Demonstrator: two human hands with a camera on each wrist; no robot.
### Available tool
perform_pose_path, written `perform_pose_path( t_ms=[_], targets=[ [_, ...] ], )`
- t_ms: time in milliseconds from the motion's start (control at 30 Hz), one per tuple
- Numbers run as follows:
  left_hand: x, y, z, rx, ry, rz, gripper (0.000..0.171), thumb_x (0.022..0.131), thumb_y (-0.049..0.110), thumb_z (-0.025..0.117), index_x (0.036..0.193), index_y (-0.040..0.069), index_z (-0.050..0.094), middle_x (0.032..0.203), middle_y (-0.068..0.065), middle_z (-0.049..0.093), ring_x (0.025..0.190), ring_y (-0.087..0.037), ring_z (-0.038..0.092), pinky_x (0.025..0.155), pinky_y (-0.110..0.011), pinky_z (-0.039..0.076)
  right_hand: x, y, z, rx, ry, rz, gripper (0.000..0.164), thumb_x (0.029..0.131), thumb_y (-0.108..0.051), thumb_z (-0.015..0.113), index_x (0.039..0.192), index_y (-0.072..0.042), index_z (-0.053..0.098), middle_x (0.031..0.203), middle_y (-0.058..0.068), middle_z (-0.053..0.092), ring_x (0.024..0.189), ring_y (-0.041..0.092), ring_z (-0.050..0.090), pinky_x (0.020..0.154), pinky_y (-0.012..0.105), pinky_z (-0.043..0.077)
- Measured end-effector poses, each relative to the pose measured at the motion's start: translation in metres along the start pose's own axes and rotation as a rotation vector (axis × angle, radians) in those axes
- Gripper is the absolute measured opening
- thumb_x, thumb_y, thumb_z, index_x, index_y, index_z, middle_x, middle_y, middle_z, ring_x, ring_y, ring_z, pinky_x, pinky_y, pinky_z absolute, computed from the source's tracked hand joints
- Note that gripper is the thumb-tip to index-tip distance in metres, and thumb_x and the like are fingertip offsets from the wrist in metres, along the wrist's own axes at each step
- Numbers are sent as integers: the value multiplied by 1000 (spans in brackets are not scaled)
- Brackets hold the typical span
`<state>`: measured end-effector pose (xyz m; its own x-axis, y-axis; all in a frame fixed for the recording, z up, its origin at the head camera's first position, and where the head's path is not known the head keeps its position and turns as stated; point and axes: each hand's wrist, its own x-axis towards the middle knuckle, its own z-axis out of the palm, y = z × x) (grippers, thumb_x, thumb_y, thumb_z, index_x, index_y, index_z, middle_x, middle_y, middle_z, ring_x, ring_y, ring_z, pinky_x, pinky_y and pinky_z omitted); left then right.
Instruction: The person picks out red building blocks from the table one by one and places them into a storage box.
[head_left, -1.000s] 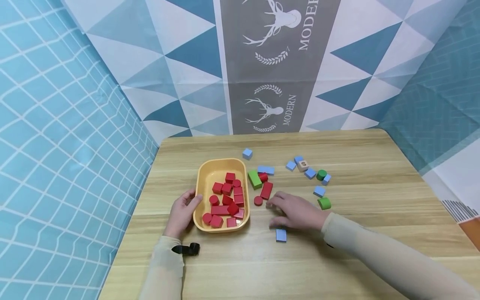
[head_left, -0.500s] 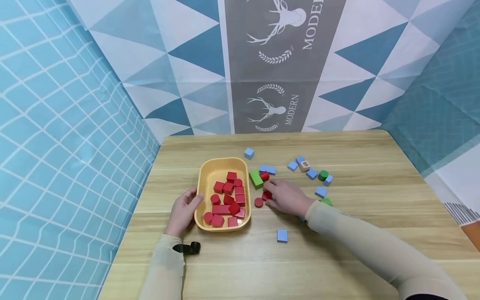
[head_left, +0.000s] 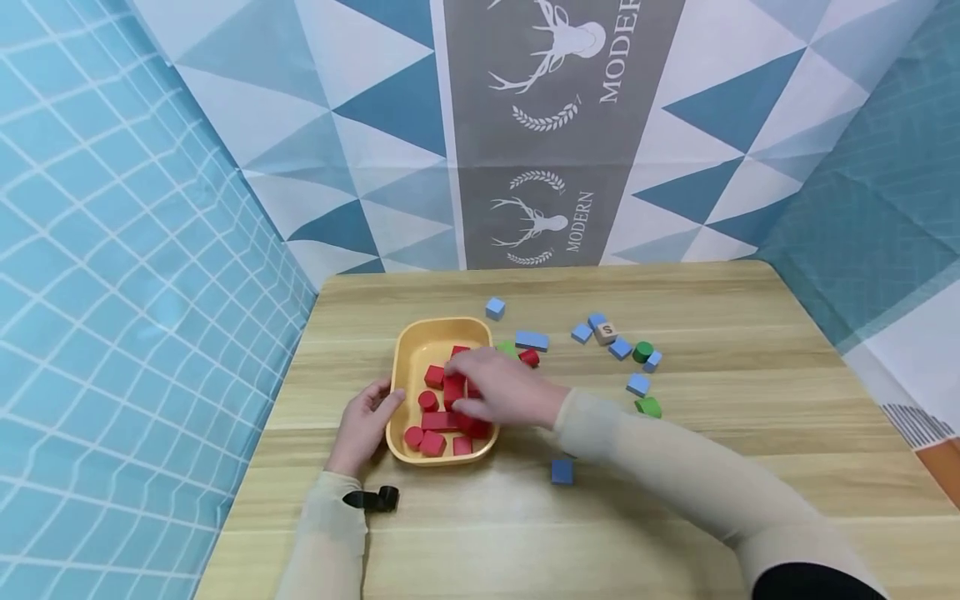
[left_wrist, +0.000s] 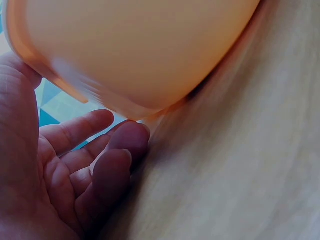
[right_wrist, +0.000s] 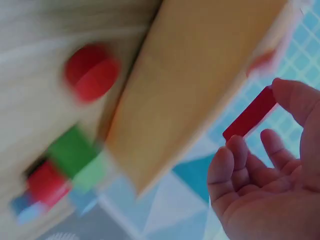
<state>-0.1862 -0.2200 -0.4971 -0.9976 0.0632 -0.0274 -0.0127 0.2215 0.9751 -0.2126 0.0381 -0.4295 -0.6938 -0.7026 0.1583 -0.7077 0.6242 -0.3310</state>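
Observation:
My right hand (head_left: pixel 510 387) is over the right side of a yellow plastic bin (head_left: pixel 406 354) and pinches a flat red rectangular block (right_wrist: pixel 250 114) between thumb and fingertips. In the right wrist view the block is above the bin's rim. Several red blocks, among them a red cube (head_left: pixel 432 442) and a red cylinder (head_left: pixel 427 401), lie inside the bin; the hand covers some of them. On the bin's left side, my left hand (head_left: pixel 365 425) holds the rim, thumb over the edge and fingers (left_wrist: pixel 122 142) against the outside wall.
A red disc (right_wrist: pixel 92 72) lies on the table beside the bin. Behind the right hand are a green block (head_left: pixel 507 348), a red cylinder and a blue block (head_left: pixel 532 341). Farther right lie several blue blocks, a lettered wooden cube (head_left: pixel 607 332) and green pieces. A blue square (head_left: pixel 562 472) lies in front.
My right hand has picked up the red rectangular block from the table and moved left with it over the bin. The left hand has stayed at the bin's left rim.

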Motion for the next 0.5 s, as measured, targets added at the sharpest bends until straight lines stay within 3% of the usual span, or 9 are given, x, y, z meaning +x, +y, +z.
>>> perform_pose_path(
  t_ms=[133,233,367,500],
  targets=[
    [9,-19,1,-29,-7,10,46,100,23,60,135,-6,52,126,-23,59,106,-27,60,79,-28,58,26,-12,29,-27,-35,-83,41,89,-35,72,122,-14,60,109,-5,60,96,10,48,89,28,48],
    [15,-33,0,-31,1,2,50,99,30,62,137,-1,53,129,-18,59,108,-22,59,79,-25,57,38,-13,46,-31,-52,-79,38,91,-34,71,121,-15,60,112,-4,60,100,11,50,94,30,48],
    [14,-35,-1,8,22,-2,56,97,39,63,139,2,53,131,-15,58,109,-19,58,81,-24,56,45,-12,61,-61,-67,-58,39,93,-36,69,126,-18,61,132,1,56,118,14,48,106,38,42],
    [13,-32,-2,24,32,12,55,97,39,64,137,1,55,128,-16,59,108,-20,58,81,-25,57,46,-11,66,-121,-49,-65,41,96,-35,65,135,-21,61,146,8,46,129,19,40,110,43,37]
  ],
)
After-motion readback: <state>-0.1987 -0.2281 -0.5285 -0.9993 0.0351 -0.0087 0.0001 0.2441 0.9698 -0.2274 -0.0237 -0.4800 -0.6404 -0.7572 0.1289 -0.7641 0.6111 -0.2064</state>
